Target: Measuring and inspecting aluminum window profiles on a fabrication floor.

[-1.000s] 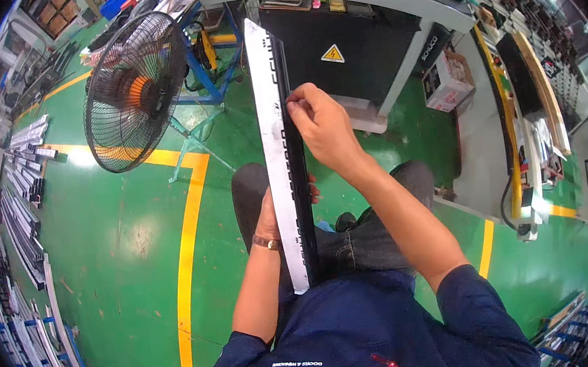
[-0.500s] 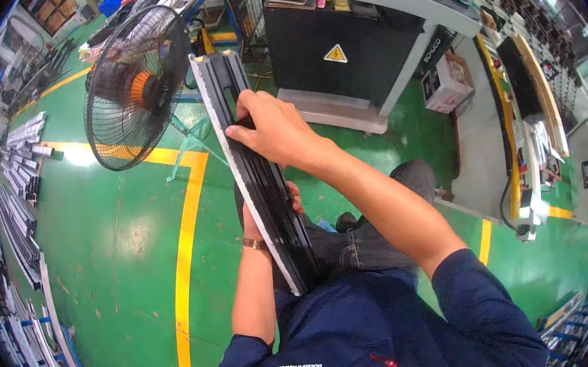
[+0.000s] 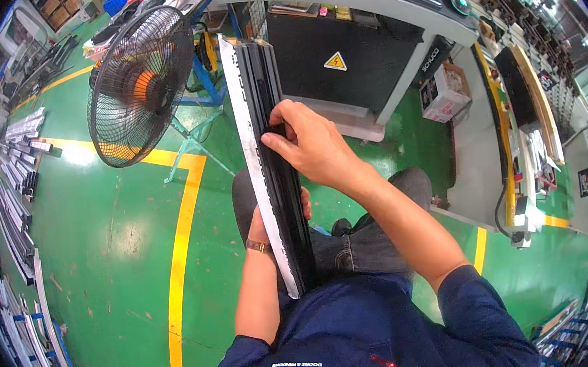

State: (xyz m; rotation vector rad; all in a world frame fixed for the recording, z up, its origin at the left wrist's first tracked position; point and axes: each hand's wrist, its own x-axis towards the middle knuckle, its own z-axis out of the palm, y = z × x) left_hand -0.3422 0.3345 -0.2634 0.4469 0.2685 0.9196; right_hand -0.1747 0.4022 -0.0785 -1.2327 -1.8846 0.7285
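Note:
A long black profile (image 3: 280, 178) with lengthwise grooves stands slanting up from my lap, and a white film with dark print covers its left side. My left hand (image 3: 258, 224) is wrapped round its lower half from behind; the fingertips show at the right edge. My right hand (image 3: 315, 145) is closed over the grooved face at mid-length, thumb and fingers bent together in a pinch. Whatever lies between those fingertips is dark and too small to make out. The profile's lower end rests against my shirt.
A black fan (image 3: 143, 88) with an orange hub stands ahead on the left. A grey machine cabinet (image 3: 338, 57) with a keyboard on top is in front, with a cardboard box (image 3: 445, 92) beside it. Metal profiles (image 3: 14, 213) lie in racks at far left. Yellow lines mark the green floor.
The profile has swung right and turned, showing more of its white film side. My right hand has moved right and down along it. My left hand keeps its hold.

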